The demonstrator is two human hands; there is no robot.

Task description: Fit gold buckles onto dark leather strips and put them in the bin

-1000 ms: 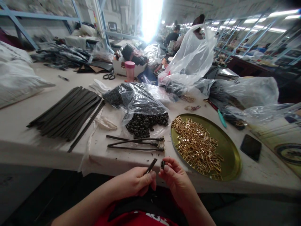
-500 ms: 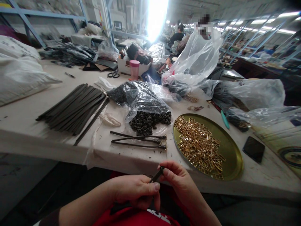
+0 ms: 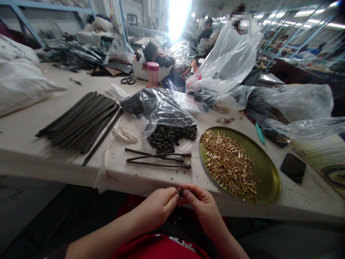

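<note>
Small dark piece (image 3: 180, 191) pinched between left hand (image 3: 159, 207) and right hand (image 3: 199, 203).

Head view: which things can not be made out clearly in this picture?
- Dark piece, head view: mostly covered by the fingertips of the left hand and right hand.
- Round plate, head view: cut off by the right edge.
- Far shelves, head view: blurred and too small.

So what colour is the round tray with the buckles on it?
Gold, with a shiny metallic finish: the tray shows best in the head view.
</note>
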